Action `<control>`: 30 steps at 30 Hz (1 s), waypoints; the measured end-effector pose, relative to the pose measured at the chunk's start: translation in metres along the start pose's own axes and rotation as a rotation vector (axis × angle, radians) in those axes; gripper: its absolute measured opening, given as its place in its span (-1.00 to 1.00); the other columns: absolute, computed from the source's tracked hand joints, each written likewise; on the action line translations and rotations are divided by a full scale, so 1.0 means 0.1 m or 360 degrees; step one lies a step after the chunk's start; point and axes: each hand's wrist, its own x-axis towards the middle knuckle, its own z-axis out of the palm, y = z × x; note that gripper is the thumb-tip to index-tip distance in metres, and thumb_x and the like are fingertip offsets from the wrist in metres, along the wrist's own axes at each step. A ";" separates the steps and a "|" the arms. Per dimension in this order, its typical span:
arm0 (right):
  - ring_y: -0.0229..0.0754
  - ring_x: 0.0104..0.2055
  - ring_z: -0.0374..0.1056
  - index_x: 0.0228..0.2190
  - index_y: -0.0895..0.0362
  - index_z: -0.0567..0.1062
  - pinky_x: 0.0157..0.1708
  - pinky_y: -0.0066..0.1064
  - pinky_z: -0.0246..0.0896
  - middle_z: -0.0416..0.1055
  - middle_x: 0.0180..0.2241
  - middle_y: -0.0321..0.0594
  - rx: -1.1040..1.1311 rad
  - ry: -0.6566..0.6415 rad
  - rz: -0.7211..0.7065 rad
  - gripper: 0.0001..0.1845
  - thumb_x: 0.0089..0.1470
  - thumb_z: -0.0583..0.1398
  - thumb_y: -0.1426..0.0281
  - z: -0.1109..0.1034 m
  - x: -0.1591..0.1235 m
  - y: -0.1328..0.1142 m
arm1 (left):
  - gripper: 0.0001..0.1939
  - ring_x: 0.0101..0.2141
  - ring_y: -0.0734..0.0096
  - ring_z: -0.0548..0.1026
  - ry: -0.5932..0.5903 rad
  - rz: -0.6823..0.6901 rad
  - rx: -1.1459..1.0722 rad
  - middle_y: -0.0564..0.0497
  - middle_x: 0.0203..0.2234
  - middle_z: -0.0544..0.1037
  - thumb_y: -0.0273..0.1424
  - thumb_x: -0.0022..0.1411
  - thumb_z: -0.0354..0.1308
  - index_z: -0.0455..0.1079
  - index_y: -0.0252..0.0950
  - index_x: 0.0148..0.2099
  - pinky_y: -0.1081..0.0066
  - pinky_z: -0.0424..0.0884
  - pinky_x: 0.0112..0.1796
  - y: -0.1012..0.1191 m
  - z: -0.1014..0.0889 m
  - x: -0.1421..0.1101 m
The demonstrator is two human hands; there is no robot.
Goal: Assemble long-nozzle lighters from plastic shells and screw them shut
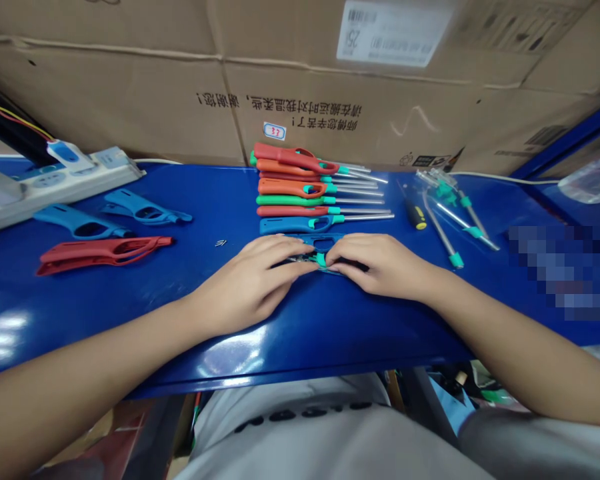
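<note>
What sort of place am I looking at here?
Probably a small assembly workbench, perhaps in a workshop: lined-up long-nosed lighters, loose handle shells to the left, and a screwdriver beside metal tubes with green fittings to the right suggest it.

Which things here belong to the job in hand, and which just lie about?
Likely the job's:
- blue casing and green part at left hand and right hand
- red casing
- loose blue casings
- lighters
- metal tubes
- pins
- screwdriver

Just there:
- power strip
- carton

On the tabletop (pixel 330 347), casings (pixel 87 253) lie left, a screwdriver (pixel 418 217) then tubes (pixel 455 217) right, and a row of lighters (pixel 293 199) between, with a carton (pixel 155 107) behind them.
</note>
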 end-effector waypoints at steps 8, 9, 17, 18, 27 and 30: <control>-0.13 -0.18 0.43 -0.21 0.11 0.50 -0.21 -0.32 0.30 0.54 -0.24 -0.15 -0.0176 -0.0007 -0.0152 -0.83 0.34 0.09 0.40 -0.02 0.00 -0.01 | -0.60 0.24 0.09 0.38 -0.0082 -0.0017 0.0051 -0.12 0.22 0.46 -0.46 0.44 0.00 0.42 -0.13 0.23 -0.12 0.22 0.27 -0.02 0.02 0.01; -0.13 -0.17 0.42 -0.21 0.11 0.50 -0.21 -0.33 0.31 0.54 -0.23 -0.15 -0.0178 -0.0006 -0.0157 -0.82 0.34 0.09 0.40 -0.02 0.00 -0.01 | -0.60 0.24 0.09 0.38 -0.0095 -0.0020 0.0059 -0.12 0.22 0.45 -0.46 0.44 0.00 0.40 -0.14 0.25 -0.12 0.21 0.28 -0.02 0.02 0.01; -0.14 -0.17 0.43 -0.18 0.10 0.52 -0.22 -0.34 0.29 0.56 -0.23 -0.18 -0.0135 -0.0032 -0.0129 -0.81 0.34 0.09 0.43 -0.02 -0.02 -0.01 | -0.59 0.28 0.09 0.33 -0.0122 -0.0040 0.0042 -0.16 0.26 0.40 -0.46 0.45 -0.01 0.36 -0.17 0.28 -0.15 0.12 0.31 -0.01 0.04 0.00; -0.14 -0.18 0.43 -0.18 0.10 0.52 -0.23 -0.34 0.29 0.56 -0.23 -0.19 -0.0125 -0.0037 -0.0116 -0.82 0.33 0.09 0.43 -0.02 -0.02 -0.01 | -0.59 0.28 0.08 0.33 -0.0122 -0.0038 0.0038 -0.17 0.26 0.40 -0.46 0.45 -0.01 0.36 -0.17 0.28 -0.15 0.13 0.31 -0.01 0.04 0.00; -0.16 -0.20 0.42 -0.19 0.10 0.52 -0.25 -0.35 0.29 0.55 -0.25 -0.20 -0.0180 -0.0004 -0.0119 -0.84 0.30 0.12 0.43 -0.04 0.00 -0.04 | -0.60 0.18 0.04 0.38 -0.0116 -0.0021 0.0078 -0.22 0.18 0.42 -0.44 0.45 -0.01 0.36 -0.21 0.27 -0.09 0.31 0.20 0.02 0.04 0.02; -0.13 -0.20 0.42 -0.22 0.12 0.56 -0.27 -0.33 0.27 0.54 -0.24 -0.16 -0.0329 0.0055 -0.0147 -0.80 0.32 0.12 0.38 -0.05 -0.02 -0.09 | -0.61 0.20 0.05 0.37 -0.0121 -0.0034 0.0100 -0.22 0.17 0.42 -0.45 0.45 -0.01 0.37 -0.21 0.25 -0.10 0.24 0.25 0.02 0.06 0.01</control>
